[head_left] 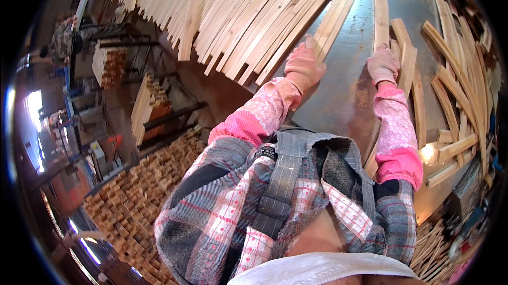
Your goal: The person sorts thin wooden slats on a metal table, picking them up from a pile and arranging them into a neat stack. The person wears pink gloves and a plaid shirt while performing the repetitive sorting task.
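Note:
Both my hands wear pale pinkish gloves, with pink patterned sleeve covers on the forearms. My left hand [305, 64] is at the near end of a pair of light wooden strips [336, 18], its fingers along their left side and thumb to the right, closed on them. Farther right, my right hand [383, 65] is closed around the near end of a long wooden strip [380, 7] that runs away from me. The strips lie on a smooth grey metal tabletop [346, 81]. Part of each grip is hidden under the gloves.
A wide layer of wooden strips [254, 18] lies side by side at the far left. Curved loose offcuts [457, 81] heap up on the right, with short pieces [406, 63] near my right hand. Stacked lumber [143, 200] stands lower left, beside racked wood bundles [151, 105].

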`<state>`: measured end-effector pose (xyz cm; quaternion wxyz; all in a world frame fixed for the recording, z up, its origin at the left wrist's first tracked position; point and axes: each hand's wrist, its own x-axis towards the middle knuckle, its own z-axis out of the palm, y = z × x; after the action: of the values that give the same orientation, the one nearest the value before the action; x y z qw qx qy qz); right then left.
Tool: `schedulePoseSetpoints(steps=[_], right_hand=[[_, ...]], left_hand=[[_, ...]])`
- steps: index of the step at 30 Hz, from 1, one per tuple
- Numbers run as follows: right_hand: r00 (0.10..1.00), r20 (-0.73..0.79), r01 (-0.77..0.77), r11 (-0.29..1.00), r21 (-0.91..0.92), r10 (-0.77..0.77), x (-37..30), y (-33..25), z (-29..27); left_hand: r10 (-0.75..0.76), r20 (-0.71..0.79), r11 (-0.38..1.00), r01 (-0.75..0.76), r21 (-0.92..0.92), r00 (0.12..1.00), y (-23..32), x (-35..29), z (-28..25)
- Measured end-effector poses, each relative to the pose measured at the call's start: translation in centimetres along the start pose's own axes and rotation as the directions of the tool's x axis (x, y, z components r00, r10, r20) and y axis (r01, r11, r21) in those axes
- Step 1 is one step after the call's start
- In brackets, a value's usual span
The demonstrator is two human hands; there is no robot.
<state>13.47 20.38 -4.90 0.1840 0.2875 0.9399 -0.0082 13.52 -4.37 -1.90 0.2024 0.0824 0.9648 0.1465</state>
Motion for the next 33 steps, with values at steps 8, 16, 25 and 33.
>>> schedulePoseSetpoints(steps=[8, 16, 25, 33], right_hand=[[0.958, -0.014, 0.264, 0.864, 0.43, -0.286, -4.1, -2.2, 1.6], [0.84, 0.167, 0.286, 0.683, 0.672, -0.516, -16.3, -5.0, 4.2], [0.89, 0.087, -0.455, 0.881, 0.128, 0.447, -18.8, 13.9, 5.7], [0.901, 0.282, -0.432, 0.721, 0.541, 0.329, -17.5, 8.3, 5.0]], left_hand=[[0.627, -0.206, 0.638, -0.344, 0.689, 0.751, -7.7, 3.2, 6.2], [0.578, -0.023, 0.778, -0.542, 0.318, 0.816, -1.3, 3.2, -1.5], [0.568, -0.101, 0.801, -0.521, 0.295, 0.817, -5.0, 3.7, 0.7], [0.546, -0.077, 0.809, -0.501, 0.308, 0.834, -4.9, 3.7, 0.5]])
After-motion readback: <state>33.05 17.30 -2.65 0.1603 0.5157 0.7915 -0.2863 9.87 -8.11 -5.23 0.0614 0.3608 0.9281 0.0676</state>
